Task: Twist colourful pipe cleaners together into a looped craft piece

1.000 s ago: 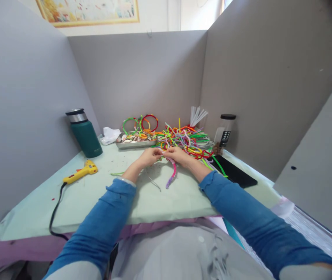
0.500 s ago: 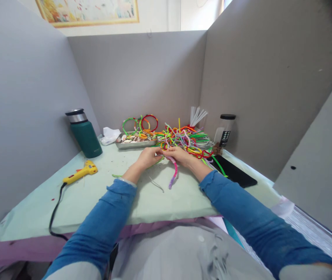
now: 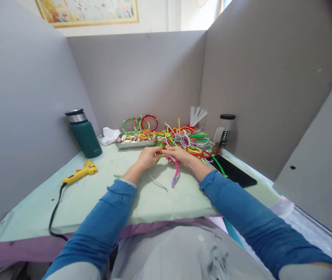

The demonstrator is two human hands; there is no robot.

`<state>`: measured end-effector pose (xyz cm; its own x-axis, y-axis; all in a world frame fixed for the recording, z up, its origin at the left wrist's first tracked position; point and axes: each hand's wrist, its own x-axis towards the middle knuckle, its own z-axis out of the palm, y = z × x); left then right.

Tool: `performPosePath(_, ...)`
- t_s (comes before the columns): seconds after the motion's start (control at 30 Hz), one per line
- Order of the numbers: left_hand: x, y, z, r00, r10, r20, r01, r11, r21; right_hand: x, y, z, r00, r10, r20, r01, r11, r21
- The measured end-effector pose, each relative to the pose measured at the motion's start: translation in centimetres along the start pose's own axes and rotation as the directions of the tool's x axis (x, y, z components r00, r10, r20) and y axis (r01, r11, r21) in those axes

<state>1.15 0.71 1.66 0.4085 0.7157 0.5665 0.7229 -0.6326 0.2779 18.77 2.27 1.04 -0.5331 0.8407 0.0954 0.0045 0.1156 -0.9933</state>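
Note:
My left hand (image 3: 149, 157) and my right hand (image 3: 179, 155) meet above the middle of the table, fingers pinched close together. From my right hand hangs a curved pink and purple pipe cleaner strip (image 3: 177, 170), its wrapped purple end lowest. A green pipe cleaner (image 3: 158, 160) runs out of my left fingertips and passes behind that wrist; its end shows left of the forearm. Below the hands dangles a thin grey wire (image 3: 158, 184), whose upper end I cannot trace. My fingers hide the spot where the pieces meet.
Behind the hands are a metal tray (image 3: 136, 146) of shells, several colored rings and a heap of pipe cleaners (image 3: 183, 136). A yellow glue gun (image 3: 79, 173) and green bottle (image 3: 85, 138) stand left; a clear bottle (image 3: 224, 130) and black pad (image 3: 238, 173) lie right. Grey partitions (image 3: 136, 74) enclose the table.
The hanging pink and purple strip has swung slightly to the right. The grey wire's lower end has shifted right too, and more green pipe cleaner shows by the left fingertips.

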Motion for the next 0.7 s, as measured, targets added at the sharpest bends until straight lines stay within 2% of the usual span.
performPosePath(0.23, 0.2, -0.44, 0.11, 0.997, -0.076, -0.018, 0.075, 0.997, -0.032, -0.05, -0.26, 0.15, 0.999, -0.042, -0.027, 0.042, 0.999, -0.023)
performPosePath(0.37, 0.21, -0.44, -0.02, 0.996, -0.09, 0.016, 0.09, 0.996, -0.028, 0.06, -0.23, 0.33, 0.997, -0.031, -0.075, 0.028, 0.999, -0.039)
performPosePath(0.5, 0.15, -0.06, -0.24, 0.995, -0.093, 0.04, 0.094, 0.995, -0.032, 0.08, -0.36, 0.38, 0.997, -0.008, -0.074, 0.006, 1.0, -0.025)
performPosePath(0.7, 0.19, 0.36, -0.29, 0.981, -0.188, 0.054, 0.195, 0.964, -0.179, 0.2, -0.27, 0.19, 0.997, -0.008, -0.075, 0.006, 1.0, -0.02)
